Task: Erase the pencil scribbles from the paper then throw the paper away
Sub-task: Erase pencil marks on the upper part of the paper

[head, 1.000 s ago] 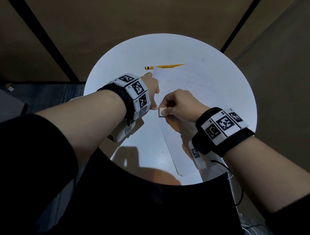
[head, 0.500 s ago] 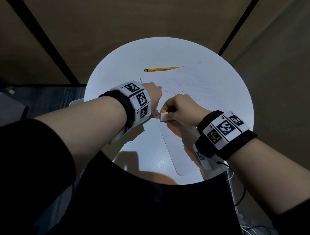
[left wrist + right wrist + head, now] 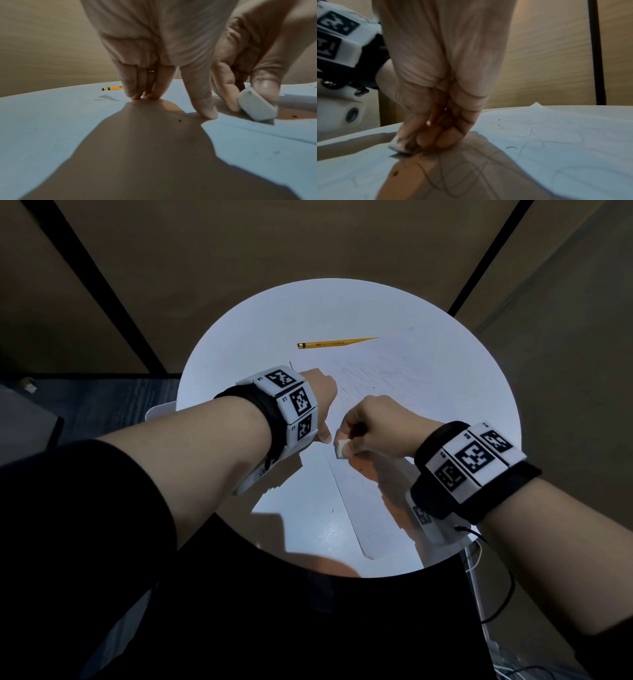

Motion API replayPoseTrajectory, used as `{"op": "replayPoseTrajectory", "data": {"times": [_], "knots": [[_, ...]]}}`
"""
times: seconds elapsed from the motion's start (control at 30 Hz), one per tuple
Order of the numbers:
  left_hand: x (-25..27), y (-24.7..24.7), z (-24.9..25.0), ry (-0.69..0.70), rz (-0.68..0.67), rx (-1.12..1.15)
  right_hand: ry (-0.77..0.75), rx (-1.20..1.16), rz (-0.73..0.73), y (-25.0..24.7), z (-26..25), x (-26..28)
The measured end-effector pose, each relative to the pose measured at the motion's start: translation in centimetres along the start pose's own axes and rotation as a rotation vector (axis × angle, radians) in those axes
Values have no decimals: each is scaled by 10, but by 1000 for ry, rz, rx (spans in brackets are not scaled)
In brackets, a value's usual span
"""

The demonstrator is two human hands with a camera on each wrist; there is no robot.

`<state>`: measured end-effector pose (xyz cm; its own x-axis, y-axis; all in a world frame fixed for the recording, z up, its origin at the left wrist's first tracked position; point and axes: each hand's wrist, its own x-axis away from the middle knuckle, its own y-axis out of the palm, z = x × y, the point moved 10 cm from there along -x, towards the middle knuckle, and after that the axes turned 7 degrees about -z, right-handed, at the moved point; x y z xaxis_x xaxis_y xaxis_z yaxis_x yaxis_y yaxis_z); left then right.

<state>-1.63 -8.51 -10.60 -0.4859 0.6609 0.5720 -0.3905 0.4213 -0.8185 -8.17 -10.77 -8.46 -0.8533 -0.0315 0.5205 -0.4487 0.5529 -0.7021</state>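
— How far along was the erasing judged to be?

— Barely begun. The paper [image 3: 404, 392] was laid flat on the right half of the round white table [image 3: 239, 378], and looping pencil scribbles [image 3: 539, 138] were seen across most of it, near and far.

— And the eraser?

— The white eraser [image 3: 342, 447] was pinched between thumb and curled fingers of the right hand [image 3: 380, 428] and pressed onto the paper near its left edge. That edge was pinned by the straight, pressed-together fingertips [image 3: 137, 94] of the left hand [image 3: 317, 395].

— What was left?

— Nearly all the scribbles, then the throwing away. A yellow pencil [image 3: 337, 343] was left lying at the far side. No bin was seen.
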Motion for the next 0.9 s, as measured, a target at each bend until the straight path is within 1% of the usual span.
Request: {"op": "replayPoseTrajectory", "data": {"times": [0.07, 0.2, 0.27, 0.4, 0.43, 0.6, 0.67, 0.77, 0.83, 0.9], "knots": [[-2, 1, 3, 1, -11, 10, 16, 23, -39, 3, 2, 0], [-3, 2, 1, -4, -16, -9, 3, 39, 55, -6, -5, -7], [-4, 3, 1, -6, -26, -13, 7, 12, 72, -6, -3, -4], [-4, 1, 3, -4, -24, -10, 22, 35, -68, 10, 1, 5], [-4, 1, 3, -3, -25, -7, 21, 44, -69, 10, 0, 5], [-2, 3, 2, -10, -42, -1, 2, 39, 72, -3, -5, 1], [0, 1, 3, -2, -42, 3, -3, 35, 39, 1, -4, 5], [1, -2, 6, 4, -28, -6, 21, 23, -75, 14, 2, 11], [0, 1, 4, -5, -32, -1, 32, 0, -75, 15, 4, 12], [0, 3, 1, -18, -18, 7, 33, -41, -27, 13, 4, 13]]}}
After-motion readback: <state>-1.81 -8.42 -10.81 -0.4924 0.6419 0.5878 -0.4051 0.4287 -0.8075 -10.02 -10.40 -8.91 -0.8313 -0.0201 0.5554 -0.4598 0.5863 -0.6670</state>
